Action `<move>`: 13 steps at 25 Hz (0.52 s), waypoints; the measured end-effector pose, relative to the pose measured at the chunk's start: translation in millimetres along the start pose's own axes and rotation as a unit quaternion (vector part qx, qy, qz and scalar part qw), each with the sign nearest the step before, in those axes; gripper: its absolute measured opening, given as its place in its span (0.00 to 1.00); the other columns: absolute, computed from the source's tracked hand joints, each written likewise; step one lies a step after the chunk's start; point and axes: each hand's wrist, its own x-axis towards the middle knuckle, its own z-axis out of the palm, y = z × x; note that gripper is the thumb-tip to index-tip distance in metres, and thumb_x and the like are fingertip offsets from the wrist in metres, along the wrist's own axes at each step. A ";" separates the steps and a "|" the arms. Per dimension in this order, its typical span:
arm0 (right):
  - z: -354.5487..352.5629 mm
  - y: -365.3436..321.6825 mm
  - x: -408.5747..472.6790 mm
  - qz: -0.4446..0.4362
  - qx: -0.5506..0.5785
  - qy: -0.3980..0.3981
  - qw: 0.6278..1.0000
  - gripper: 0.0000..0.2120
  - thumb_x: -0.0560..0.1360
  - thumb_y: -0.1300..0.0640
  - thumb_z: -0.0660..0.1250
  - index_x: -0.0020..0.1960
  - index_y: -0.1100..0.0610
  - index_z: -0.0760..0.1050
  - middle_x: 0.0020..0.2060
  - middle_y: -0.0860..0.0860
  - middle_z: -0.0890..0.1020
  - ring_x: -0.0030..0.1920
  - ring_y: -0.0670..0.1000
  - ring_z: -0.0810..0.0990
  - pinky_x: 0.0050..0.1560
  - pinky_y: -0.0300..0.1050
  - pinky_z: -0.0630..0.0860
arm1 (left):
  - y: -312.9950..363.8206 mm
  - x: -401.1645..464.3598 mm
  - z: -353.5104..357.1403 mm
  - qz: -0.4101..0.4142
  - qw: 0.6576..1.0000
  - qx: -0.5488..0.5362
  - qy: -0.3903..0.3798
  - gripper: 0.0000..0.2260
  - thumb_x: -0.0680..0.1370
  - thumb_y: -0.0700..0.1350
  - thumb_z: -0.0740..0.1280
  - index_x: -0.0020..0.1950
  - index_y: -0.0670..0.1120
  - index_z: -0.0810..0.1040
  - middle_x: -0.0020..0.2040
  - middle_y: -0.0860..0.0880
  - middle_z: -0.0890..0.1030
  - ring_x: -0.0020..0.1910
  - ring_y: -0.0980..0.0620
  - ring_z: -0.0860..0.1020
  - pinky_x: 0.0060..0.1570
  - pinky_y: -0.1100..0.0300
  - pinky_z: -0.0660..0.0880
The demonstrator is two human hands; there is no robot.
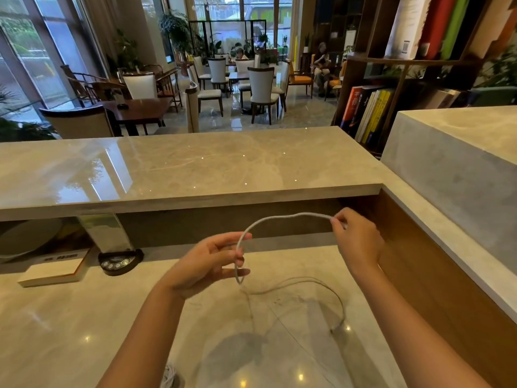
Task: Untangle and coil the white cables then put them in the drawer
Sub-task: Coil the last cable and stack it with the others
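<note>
white cable (279,219) held between left hand (209,261), right hand (355,239), above desk (84,331)

We see a white cable (268,219), centre frame, above a beige veined marble desk (84,326); upper right, red and green book spines (444,23).

A café or hotel-lounge reception, seen from behind a marble service counter (195,169). Beyond it, far across a glossy tiled floor, groups of white-backed dining chairs (261,88) around dark wooden tables (140,107). Tall windows (42,51) on the left, potted plants (176,32) at the far end. Wooden bookshelves (372,113) with books on the right. Seated people far off.
</note>
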 end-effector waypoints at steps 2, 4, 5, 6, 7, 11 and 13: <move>10.4 -0.9 -16.7 -0.002 -0.099 -0.150 0.984 0.07 0.77 0.56 0.62 0.49 0.54 0.78 0.43 0.52 0.82 0.39 0.52 0.77 0.32 0.41 0.70 | -16.9 2.9 11.6 0.034 0.997 -0.010 0.061 0.14 0.76 0.35 0.63 0.59 0.46 0.78 0.37 0.49 0.80 0.36 0.54 0.78 0.42 0.59 0.78; 16.2 -11.7 -38.5 -0.058 -0.113 -0.305 0.944 0.11 0.75 0.60 0.62 0.52 0.56 0.80 0.49 0.54 0.83 0.46 0.53 0.79 0.44 0.46 0.77 | -29.2 11.8 24.3 0.059 0.987 0.016 0.151 0.11 0.77 0.36 0.63 0.57 0.43 0.79 0.37 0.49 0.82 0.36 0.54 0.79 0.40 0.62 0.78; 14.9 -19.6 -49.3 -0.097 -0.091 -0.365 0.921 0.11 0.74 0.61 0.63 0.52 0.56 0.81 0.50 0.53 0.83 0.48 0.52 0.80 0.49 0.46 0.78 | -32.0 15.2 29.9 0.068 0.980 0.040 0.181 0.10 0.77 0.36 0.63 0.56 0.41 0.80 0.38 0.48 0.83 0.36 0.54 0.80 0.40 0.63 0.78; 10.1 -28.3 -58.3 -0.136 -0.059 -0.406 0.902 0.10 0.74 0.60 0.64 0.52 0.56 0.82 0.49 0.52 0.84 0.48 0.50 0.80 0.50 0.43 0.77 | -34.0 17.3 34.0 0.076 0.975 0.079 0.195 0.09 0.77 0.37 0.64 0.55 0.40 0.81 0.38 0.48 0.84 0.36 0.55 0.81 0.38 0.65 0.78; 4.3 -36.4 -64.6 -0.165 -0.022 -0.427 0.889 0.09 0.74 0.59 0.65 0.50 0.56 0.82 0.47 0.50 0.84 0.46 0.47 0.80 0.48 0.40 0.76 | -36.5 18.0 36.9 0.082 0.970 0.130 0.188 0.09 0.77 0.37 0.64 0.53 0.40 0.82 0.38 0.49 0.84 0.36 0.57 0.81 0.36 0.66 0.77; -17.4 -51.6 -64.2 -0.155 0.113 -0.353 0.916 0.02 0.72 0.54 0.70 0.42 0.52 0.82 0.36 0.42 0.80 0.40 0.44 0.77 0.42 0.40 0.76 | -41.0 13.2 47.1 0.067 0.953 0.280 0.095 0.10 0.78 0.40 0.63 0.48 0.45 0.84 0.37 0.50 0.83 0.33 0.60 0.78 0.34 0.67 0.74; -19.6 -49.4 -61.6 -0.152 0.138 -0.306 0.930 0.02 0.71 0.54 0.71 0.40 0.52 0.80 0.35 0.42 0.79 0.39 0.45 0.77 0.42 0.43 0.77 | -39.2 9.3 53.5 0.038 0.958 0.278 0.054 0.12 0.80 0.41 0.59 0.48 0.47 0.84 0.39 0.51 0.84 0.34 0.60 0.78 0.36 0.67 0.74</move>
